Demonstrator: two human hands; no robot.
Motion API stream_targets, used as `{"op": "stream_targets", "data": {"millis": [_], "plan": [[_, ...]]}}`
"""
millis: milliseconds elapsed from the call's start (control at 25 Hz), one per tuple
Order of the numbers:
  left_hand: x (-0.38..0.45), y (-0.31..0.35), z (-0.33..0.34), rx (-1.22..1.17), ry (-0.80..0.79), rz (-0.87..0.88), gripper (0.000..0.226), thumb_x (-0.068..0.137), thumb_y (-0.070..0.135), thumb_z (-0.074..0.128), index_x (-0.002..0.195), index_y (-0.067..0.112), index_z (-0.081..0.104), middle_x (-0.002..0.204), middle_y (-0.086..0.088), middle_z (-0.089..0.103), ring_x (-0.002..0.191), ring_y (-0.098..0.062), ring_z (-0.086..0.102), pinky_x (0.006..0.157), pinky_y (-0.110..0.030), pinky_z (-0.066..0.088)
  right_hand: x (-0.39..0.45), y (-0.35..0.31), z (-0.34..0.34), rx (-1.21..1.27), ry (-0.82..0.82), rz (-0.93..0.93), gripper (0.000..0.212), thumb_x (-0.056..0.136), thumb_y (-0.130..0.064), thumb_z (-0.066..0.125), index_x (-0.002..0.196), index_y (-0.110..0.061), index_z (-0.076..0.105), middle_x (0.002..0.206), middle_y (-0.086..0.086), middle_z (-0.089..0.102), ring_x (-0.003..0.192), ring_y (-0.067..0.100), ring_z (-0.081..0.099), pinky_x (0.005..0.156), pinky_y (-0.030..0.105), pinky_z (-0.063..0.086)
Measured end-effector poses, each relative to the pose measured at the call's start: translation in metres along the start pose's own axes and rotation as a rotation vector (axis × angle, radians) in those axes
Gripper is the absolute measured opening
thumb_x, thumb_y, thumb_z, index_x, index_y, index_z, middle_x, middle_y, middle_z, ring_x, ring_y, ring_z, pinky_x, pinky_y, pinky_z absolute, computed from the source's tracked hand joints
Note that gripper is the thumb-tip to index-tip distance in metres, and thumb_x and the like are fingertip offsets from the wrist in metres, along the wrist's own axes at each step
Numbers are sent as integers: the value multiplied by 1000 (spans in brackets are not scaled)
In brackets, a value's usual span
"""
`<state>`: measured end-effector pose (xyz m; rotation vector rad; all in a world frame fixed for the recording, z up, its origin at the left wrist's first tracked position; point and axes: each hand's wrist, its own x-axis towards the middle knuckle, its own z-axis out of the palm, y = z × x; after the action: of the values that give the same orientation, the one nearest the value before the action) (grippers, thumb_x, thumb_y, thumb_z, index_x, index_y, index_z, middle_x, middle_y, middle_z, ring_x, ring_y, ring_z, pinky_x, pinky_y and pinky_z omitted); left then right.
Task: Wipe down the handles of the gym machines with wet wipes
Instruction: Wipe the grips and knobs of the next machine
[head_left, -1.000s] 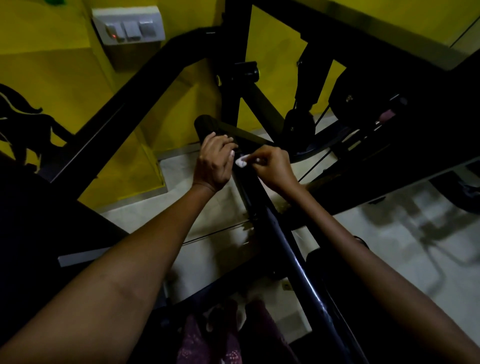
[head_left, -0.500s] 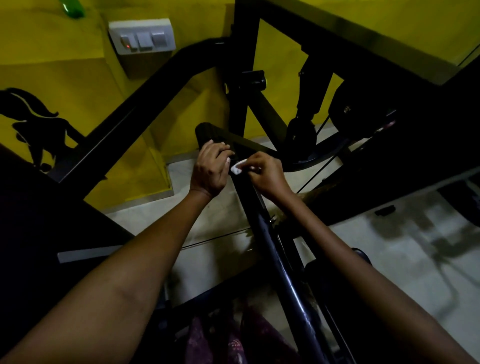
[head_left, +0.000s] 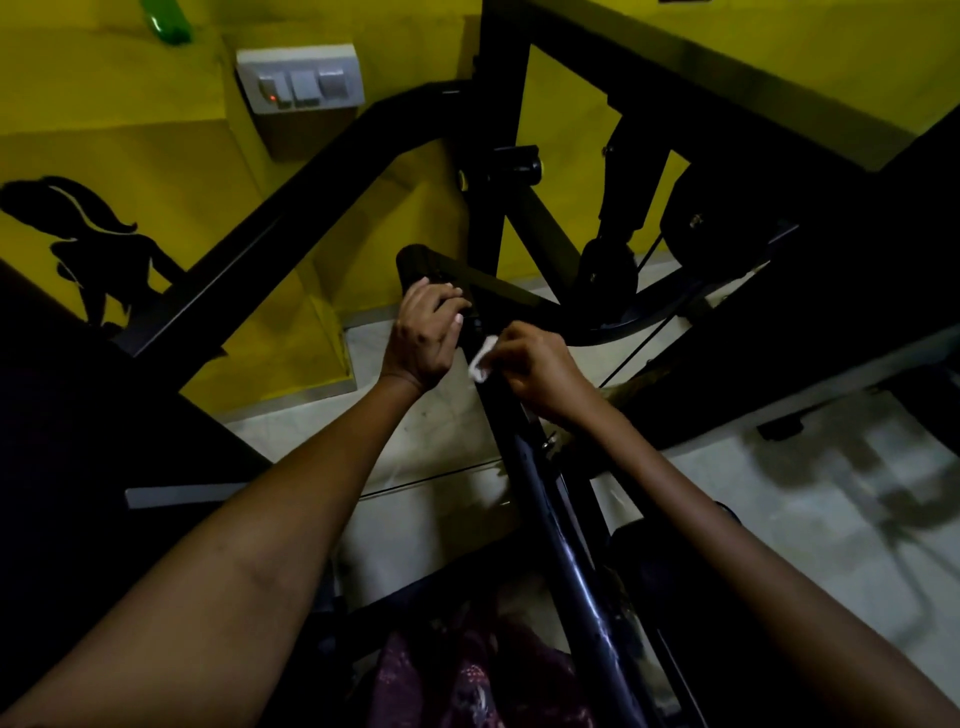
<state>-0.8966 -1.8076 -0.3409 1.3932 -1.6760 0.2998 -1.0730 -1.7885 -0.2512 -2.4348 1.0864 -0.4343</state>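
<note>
both hands work the black bar (head_left: 511, 415): the left hand (head_left: 423, 335) grips the padded handle (head_left: 415, 262), while the right hand (head_left: 537, 371) pinches the wet wipe (head_left: 480, 358), now slid lower down the bar. wiping looks underway, not finished.

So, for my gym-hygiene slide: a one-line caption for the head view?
Left hand grips the black handle while the right hand rubs a white wet wipe on the machine's bar.

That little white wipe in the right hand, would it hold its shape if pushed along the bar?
Probably not. The wipe looks crumpled and limp in the right hand, so it likely bunches. It seems light, and should drag rather than slide on the black bar.
</note>
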Motion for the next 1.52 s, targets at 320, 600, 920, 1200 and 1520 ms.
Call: {"op": "stream_targets", "data": {"millis": [320, 600, 920, 1200, 1520], "plan": [[1, 4, -2, 33, -9, -33, 30, 87, 13, 42, 89, -4, 68, 92, -21, 66, 95, -25, 55, 100, -42, 37, -9, 8, -4, 121, -13, 91, 18, 81, -11, 69, 99, -9, 73, 98, 7, 64, 88, 11, 58, 73, 12, 42], [7, 11, -10, 129, -160, -9, 33, 82, 12, 39, 92, -5, 66, 92, -20, 65, 92, -33, 63, 97, -53, 41, -43, 20, 6, 643, 116, 265, 19, 79, -4, 68, 97, -9, 71, 98, 18, 68, 89, 36, 63, 76, 44, 49], [21, 9, -15, 38, -296, 24, 43, 77, 16, 34, 99, -2, 66, 103, -18, 68, 100, -32, 63, 103, -37, 31, -11, 22, 33, 1415, 154, 678, 36, 91, 9, 43, 126, 11, 48, 107, 16, 67, 61, -5, 64, 54, 7, 47], [18, 6, -8, 46, -215, 61, 41, 77, 13, 38, 98, 0, 70, 104, -16, 70, 97, -30, 66, 98, -37, 37, 6, 23, 49, 1627, 136, 772, 33, 94, -3, 46, 125, 0, 53, 103, 7, 60, 61, 2, 65, 52, 12, 49], [18, 7, -7, 54, -198, 88, 40, 77, 13, 38, 96, -1, 71, 102, -17, 70, 96, -32, 67, 97, -37, 37, -2, 36, 41, 2101, -79, 730, 38, 65, -3, 72, 103, -4, 63, 83, 9, 71, 68, 16, 70, 58, 27, 57]]}}
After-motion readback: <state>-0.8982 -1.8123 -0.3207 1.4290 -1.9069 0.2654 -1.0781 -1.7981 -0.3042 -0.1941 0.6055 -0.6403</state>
